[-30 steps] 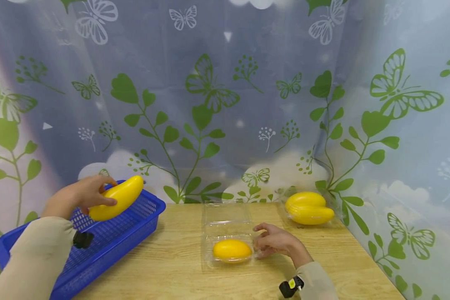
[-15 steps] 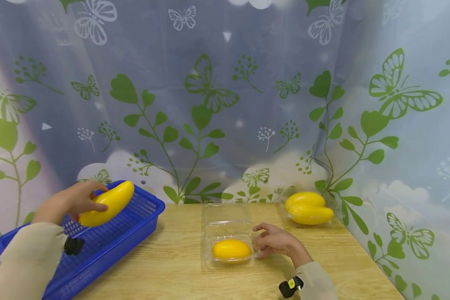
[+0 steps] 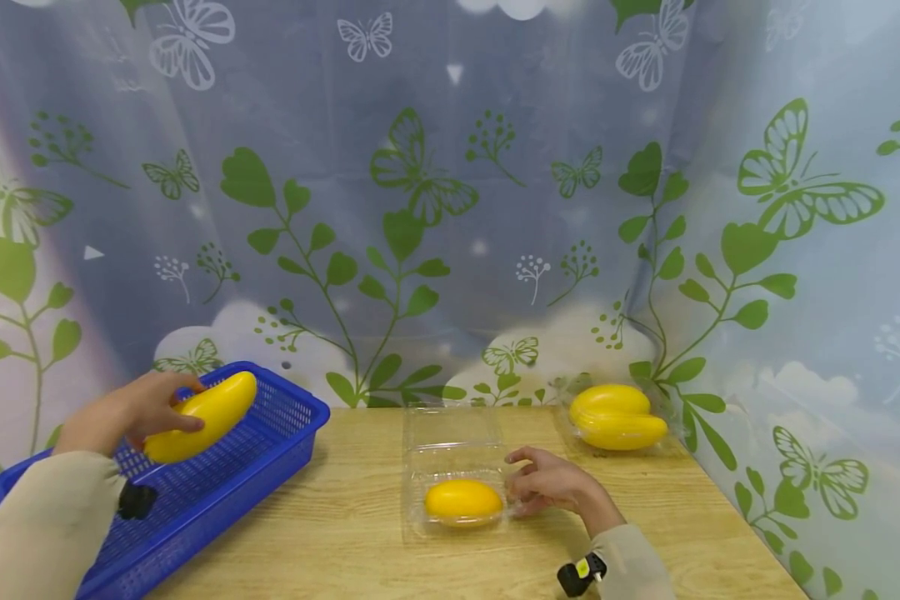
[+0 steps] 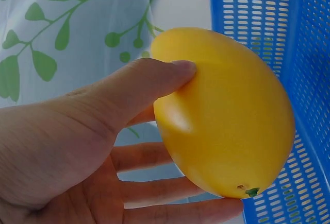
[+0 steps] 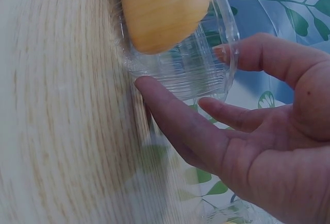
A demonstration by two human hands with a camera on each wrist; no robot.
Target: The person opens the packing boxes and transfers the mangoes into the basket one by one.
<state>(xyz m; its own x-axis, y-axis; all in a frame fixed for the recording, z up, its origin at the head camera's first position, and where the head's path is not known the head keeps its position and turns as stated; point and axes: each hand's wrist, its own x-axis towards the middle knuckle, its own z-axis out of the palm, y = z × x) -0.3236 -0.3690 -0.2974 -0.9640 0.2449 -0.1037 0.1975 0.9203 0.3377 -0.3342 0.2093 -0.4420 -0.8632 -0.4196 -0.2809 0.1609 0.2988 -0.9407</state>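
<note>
Head view: a person's left hand [image 3: 141,408] grips a mango [image 3: 213,418] above a blue basket [image 3: 195,492], as the right hand [image 3: 553,485] holds one end of a clear box [image 3: 450,427] on the tabletop [image 3: 360,500], a second mango [image 3: 463,502] lying inside just beside its fingers. Two more mangoes [image 3: 618,418] sit beyond them. Left wrist view: thumb [image 4: 144,82] and fingers [image 4: 157,189] clasp the mango. Right wrist view: curved fingers touch the box's end.

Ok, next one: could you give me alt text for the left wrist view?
A left hand holds a smooth yellow fruit, thumb in front, with a green fleck near its lower end. A blue slotted basket fills the right side; a leaf-patterned sheet shows at left.
</note>
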